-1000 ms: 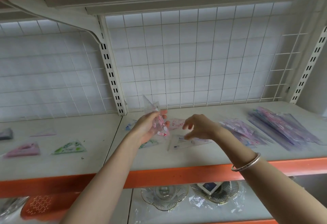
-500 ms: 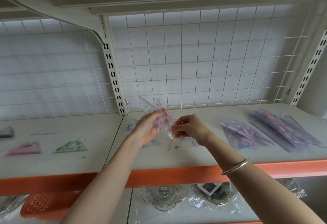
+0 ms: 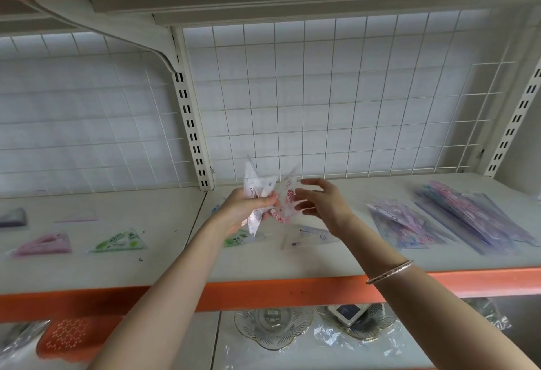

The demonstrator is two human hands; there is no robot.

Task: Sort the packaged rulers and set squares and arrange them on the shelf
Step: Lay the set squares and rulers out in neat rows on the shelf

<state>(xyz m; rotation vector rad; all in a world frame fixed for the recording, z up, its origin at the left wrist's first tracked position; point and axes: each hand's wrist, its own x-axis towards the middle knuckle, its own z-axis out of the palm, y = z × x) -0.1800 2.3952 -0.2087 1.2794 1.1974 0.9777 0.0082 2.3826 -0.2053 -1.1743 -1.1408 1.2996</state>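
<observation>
My left hand (image 3: 246, 208) grips a small bunch of clear packaged set squares (image 3: 263, 191) with red and white print, held upright above the white shelf (image 3: 292, 264). My right hand (image 3: 322, 203) hovers just right of the bunch with its fingers spread, holding nothing. Under the hands lie a green set square (image 3: 237, 241) and a clear packaged ruler (image 3: 314, 233). To the right lie two fanned piles of purple-pink packaged rulers (image 3: 404, 229) (image 3: 474, 217). On the left bay lie a green set square (image 3: 120, 242), a pink one (image 3: 44, 244) and a thin pink ruler (image 3: 76, 219).
A white wire grid (image 3: 322, 100) backs the shelf, with slotted uprights (image 3: 191, 124) between bays. The orange shelf edge (image 3: 263, 290) runs across the front. Below stand glass dishes (image 3: 272, 328) in plastic wrap and an orange perforated item (image 3: 70, 334).
My right hand brought a package from the shelf to the bunch in my left hand, then let go and opened its fingers. The bunch rose slightly.
</observation>
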